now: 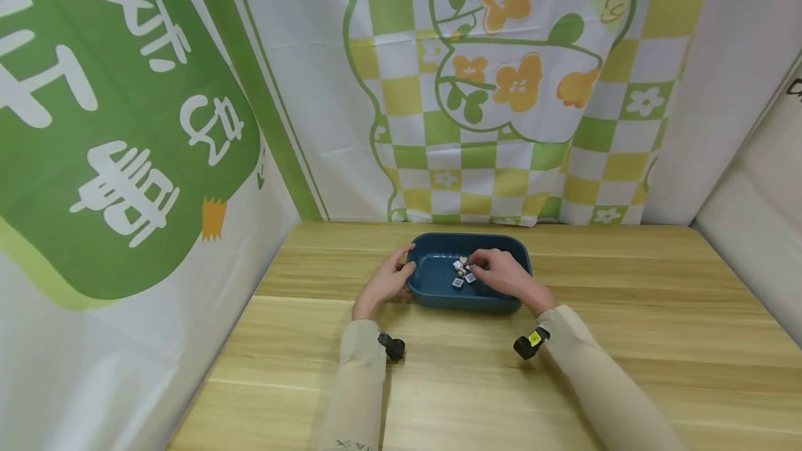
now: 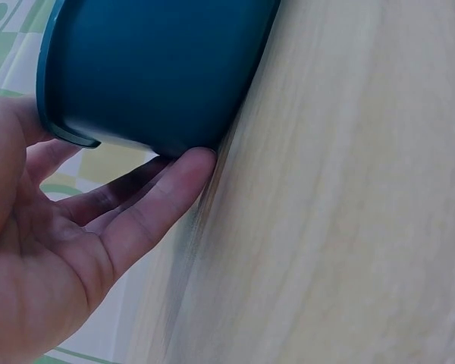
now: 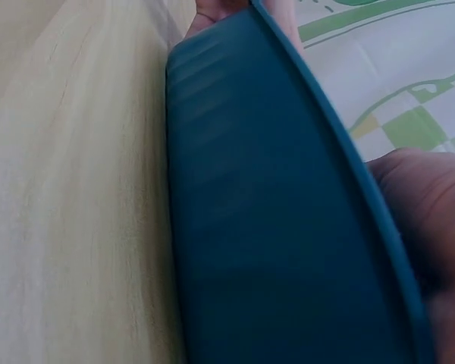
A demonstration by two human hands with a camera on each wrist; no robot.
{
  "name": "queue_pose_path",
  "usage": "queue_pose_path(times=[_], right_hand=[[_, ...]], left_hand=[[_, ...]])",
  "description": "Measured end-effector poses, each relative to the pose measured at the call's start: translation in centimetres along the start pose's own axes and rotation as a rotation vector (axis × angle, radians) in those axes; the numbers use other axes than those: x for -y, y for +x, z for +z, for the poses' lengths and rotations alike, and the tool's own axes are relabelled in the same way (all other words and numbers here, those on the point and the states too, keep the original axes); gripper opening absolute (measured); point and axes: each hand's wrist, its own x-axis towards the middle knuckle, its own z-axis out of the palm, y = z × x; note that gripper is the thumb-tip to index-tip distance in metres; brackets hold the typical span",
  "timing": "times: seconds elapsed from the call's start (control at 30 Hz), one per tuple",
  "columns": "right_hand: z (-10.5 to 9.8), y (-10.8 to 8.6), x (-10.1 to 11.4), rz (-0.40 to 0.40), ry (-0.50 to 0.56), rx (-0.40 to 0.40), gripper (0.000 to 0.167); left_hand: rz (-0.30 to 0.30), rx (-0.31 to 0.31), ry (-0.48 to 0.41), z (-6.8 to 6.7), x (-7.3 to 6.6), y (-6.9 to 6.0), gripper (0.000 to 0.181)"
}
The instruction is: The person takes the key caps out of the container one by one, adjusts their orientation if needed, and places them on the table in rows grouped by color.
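Plainly gripped at nine o'clock between thumb and fingers of a left hand [image 1: 383, 280], a blue basin [image 1: 464, 303] on a wooden surface [image 1: 451, 388], small pale pieces [image 1: 461, 272] inside, at three o'clock of them a right hand [image 1: 504, 275] with bent fingers, hold on any piece unclear.

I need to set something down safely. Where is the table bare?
The table is bare right of the blue bin and right sleeve, and between the wrist cameras in front of the bin. It's crowded at the bin: left hand at its left end, right hand over small pieces inside.
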Motion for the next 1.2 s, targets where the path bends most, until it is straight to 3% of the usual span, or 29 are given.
queue_pose_path(times=[0.43, 0.93, 1.03, 1.2], right_hand=[[1.4, 1.6, -0.1, -0.003, -0.035, 0.059, 0.017], [1.8, 2.9, 0.0, -0.017, -0.087, 0.109, 0.022], [1.9, 2.9, 0.0, -0.019, -0.107, 0.119, 0.023], [2.1, 2.8, 0.0, -0.026, -0.140, 0.123, 0.024]], left_hand=[[-0.019, -0.003, 0.008, -0.1, -0.2, -0.2, 0.050], [0.025, -0.001, -0.011, 0.1, -0.3, 0.1, 0.051], [0.024, 0.024, -0.019, -0.1, -0.9, -0.2, 0.053], [0.022, 0.069, -0.025, -0.5, -3.4, -2.0, 0.054]])
